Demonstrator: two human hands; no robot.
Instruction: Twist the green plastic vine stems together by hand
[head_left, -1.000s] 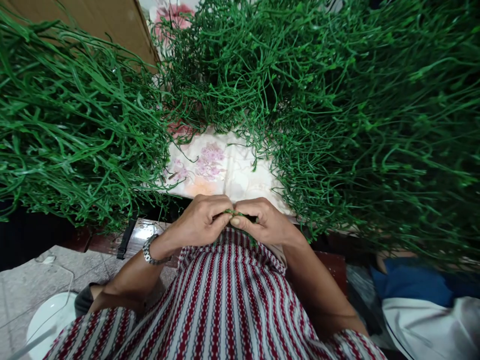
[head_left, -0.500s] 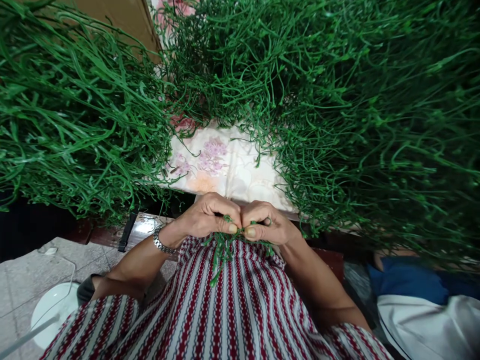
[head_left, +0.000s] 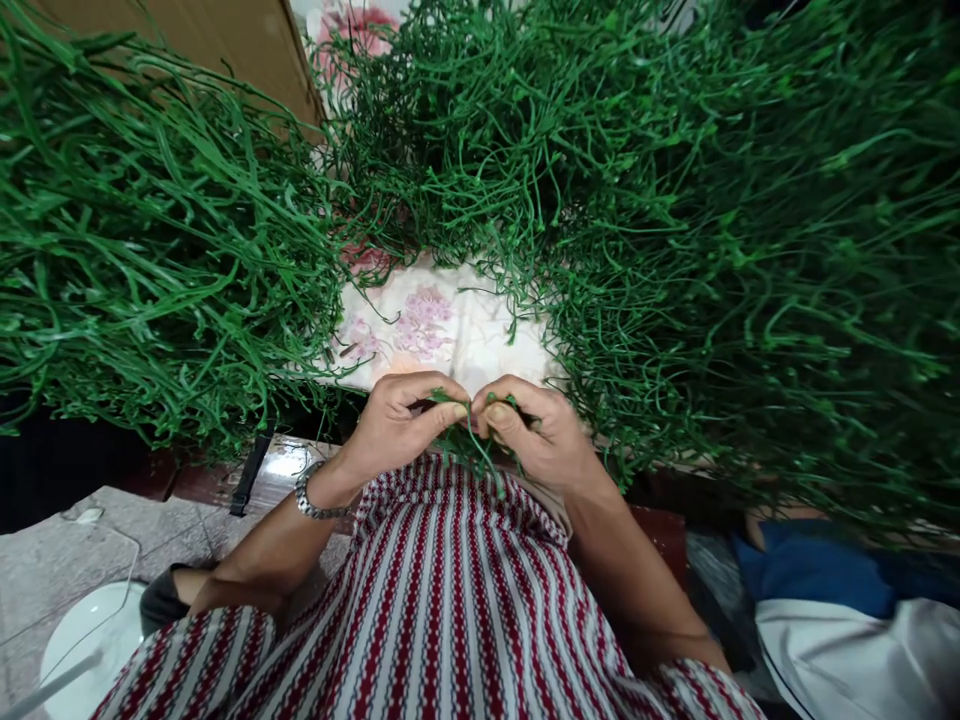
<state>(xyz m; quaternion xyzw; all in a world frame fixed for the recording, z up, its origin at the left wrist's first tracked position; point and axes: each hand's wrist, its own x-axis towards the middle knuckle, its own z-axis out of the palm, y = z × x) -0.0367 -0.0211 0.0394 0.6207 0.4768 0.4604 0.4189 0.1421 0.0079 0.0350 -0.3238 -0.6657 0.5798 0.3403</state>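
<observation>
In front of my waist, my left hand (head_left: 405, 420) pinches a thin green artificial-looking plant sprig (head_left: 484, 455) between thumb and forefinger. My right hand (head_left: 540, 430) is close beside it, thumb and forefinger closed on green stems of the same kind. A small gap shows between the two sets of fingertips. Part of the sprig hangs below them, in front of my striped clothing, and the curled fingers hide the rest. A heap of similar green stems (head_left: 165, 250) lies to the left, and a larger pile (head_left: 675, 240) covers the back and right.
A table with a flowered cover (head_left: 424, 315) shows between the piles. A cardboard box (head_left: 232, 45) stands at the back left. Low on the left are a wooden bench (head_left: 289, 465) and a round white base (head_left: 90, 640). At the right, a person's blue and white clothing (head_left: 825, 590) shows.
Both hands have risen a little, away from my body, and the fingertips have drawn slightly apart. The green sprig hangs differently, slanting to the right. The view has shifted slightly.
</observation>
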